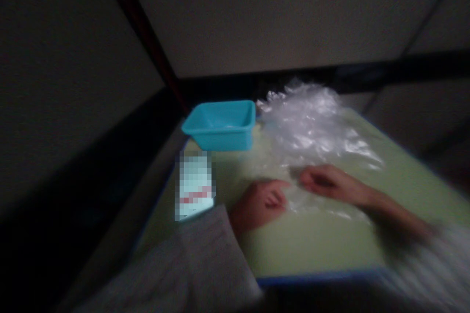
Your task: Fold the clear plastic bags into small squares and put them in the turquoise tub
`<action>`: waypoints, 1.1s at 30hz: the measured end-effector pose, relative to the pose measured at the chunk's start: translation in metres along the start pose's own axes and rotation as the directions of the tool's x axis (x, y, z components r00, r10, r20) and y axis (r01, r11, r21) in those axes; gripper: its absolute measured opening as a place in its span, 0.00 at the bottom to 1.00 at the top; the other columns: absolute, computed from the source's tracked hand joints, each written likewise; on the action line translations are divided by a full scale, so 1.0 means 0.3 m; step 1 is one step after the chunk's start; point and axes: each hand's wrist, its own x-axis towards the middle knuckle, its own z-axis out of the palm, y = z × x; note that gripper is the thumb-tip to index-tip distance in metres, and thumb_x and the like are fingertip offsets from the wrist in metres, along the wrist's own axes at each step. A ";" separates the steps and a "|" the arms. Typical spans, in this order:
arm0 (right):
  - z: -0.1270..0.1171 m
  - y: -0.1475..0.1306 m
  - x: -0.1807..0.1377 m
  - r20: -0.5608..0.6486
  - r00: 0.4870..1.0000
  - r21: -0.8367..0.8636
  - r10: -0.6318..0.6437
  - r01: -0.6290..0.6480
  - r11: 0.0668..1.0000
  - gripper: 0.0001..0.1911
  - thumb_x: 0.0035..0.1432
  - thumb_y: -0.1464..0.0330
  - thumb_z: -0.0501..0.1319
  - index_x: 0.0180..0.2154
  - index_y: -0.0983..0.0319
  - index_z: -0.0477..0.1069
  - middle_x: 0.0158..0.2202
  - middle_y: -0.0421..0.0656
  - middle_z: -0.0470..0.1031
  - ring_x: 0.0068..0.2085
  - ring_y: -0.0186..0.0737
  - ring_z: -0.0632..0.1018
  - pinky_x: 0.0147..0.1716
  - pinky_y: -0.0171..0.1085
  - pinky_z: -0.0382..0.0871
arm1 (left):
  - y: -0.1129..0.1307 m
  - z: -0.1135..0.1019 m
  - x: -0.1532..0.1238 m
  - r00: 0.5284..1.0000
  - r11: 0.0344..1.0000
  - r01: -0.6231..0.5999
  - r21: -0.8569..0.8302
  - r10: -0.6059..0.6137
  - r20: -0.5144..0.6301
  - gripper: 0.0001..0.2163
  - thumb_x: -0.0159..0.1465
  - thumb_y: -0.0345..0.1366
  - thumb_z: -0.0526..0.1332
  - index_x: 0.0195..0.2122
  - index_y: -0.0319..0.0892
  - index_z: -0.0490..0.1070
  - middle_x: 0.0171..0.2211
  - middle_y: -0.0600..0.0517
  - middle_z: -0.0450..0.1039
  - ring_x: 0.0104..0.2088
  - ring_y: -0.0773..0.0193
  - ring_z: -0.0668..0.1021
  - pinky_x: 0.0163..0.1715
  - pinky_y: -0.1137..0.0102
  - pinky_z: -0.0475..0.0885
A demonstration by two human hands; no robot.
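In the dim, blurred head view, my left hand (262, 203) is low over the table with its fingers curled in and the forefinger pointing toward my other hand. My right hand (323, 182) faces it a short way off, fingers closed in a loose fist. Thin clear plastic (341, 213), maybe a bag, lies between and below the two hands. Whether the fingers pinch it cannot be made out. Just beyond my right hand spreads a large crumpled heap of clear plastic bags (308, 117).
A turquoise plastic basin (225, 139) stands at the far left of the yellow-green table (316, 254), which has a blue edge. Nearer, by my left sleeve, lies a pale, lit rectangular object (196, 181), blurred out by pixels. Light wall panels (275, 19) rise behind the table.
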 end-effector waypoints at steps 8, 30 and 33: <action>-0.001 0.000 -0.001 0.007 1.000 -0.031 -0.010 0.010 0.999 0.07 0.61 0.66 0.56 0.31 0.61 0.65 0.24 0.37 0.65 0.25 0.31 0.65 0.23 0.33 0.59 | 0.003 -0.078 0.002 0.994 0.995 0.016 0.103 -0.026 0.103 0.29 0.49 0.25 0.63 0.55 0.40 0.65 0.31 0.54 0.73 0.25 0.70 0.74 0.25 0.75 0.70; -0.001 -0.004 -0.003 -0.272 0.934 0.268 0.232 -0.158 0.950 0.13 0.59 0.59 0.56 0.36 0.62 0.65 0.26 0.39 0.67 0.25 0.34 0.69 0.22 0.33 0.61 | 0.038 -0.091 -0.006 0.984 0.905 -0.139 0.401 0.171 -0.044 0.11 0.55 0.27 0.59 0.40 0.38 0.71 0.30 0.53 0.71 0.27 0.68 0.71 0.28 0.73 0.69; -0.002 -0.009 0.000 -0.235 0.955 0.303 0.184 -0.108 0.947 0.12 0.60 0.59 0.57 0.36 0.62 0.65 0.26 0.39 0.69 0.26 0.34 0.71 0.24 0.34 0.63 | 0.045 -0.034 -0.030 0.933 0.852 -0.341 0.396 0.359 0.032 0.10 0.59 0.29 0.56 0.42 0.37 0.70 0.40 0.47 0.72 0.40 0.62 0.74 0.41 0.69 0.71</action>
